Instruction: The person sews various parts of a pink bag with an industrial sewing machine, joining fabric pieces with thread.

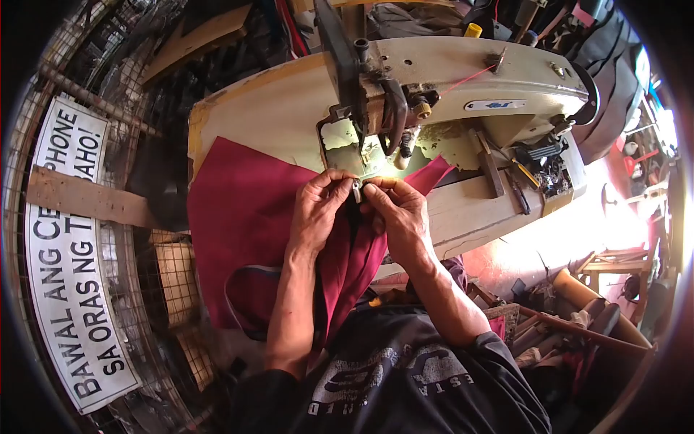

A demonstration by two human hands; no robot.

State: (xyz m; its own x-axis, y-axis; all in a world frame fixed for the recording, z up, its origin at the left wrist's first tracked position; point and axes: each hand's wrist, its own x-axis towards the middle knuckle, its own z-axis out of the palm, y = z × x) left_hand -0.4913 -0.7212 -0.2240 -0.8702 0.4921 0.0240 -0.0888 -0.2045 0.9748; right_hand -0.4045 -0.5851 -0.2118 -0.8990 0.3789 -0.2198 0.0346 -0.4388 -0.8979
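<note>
Both hands meet just in front of the needle area of a sewing machine (448,79). My left hand (318,210) pinches one side of a small metal zipper piece (357,189) between thumb and fingertips. From the other side, my right hand (401,210) is closed on the same piece and on the edge of the maroon fabric. The maroon fabric (246,195) spreads over the machine bed to the left and hangs down between my forearms. A dark strip runs below the zipper piece, partly hidden by the fingers.
Small tools, including a yellow-handled one (526,173), lie on the table (463,210) at the right. A wire grille with a lettered white sign (72,253) stands at the left. A wooden crate of rolls (585,325) and a stool (614,264) are at the lower right.
</note>
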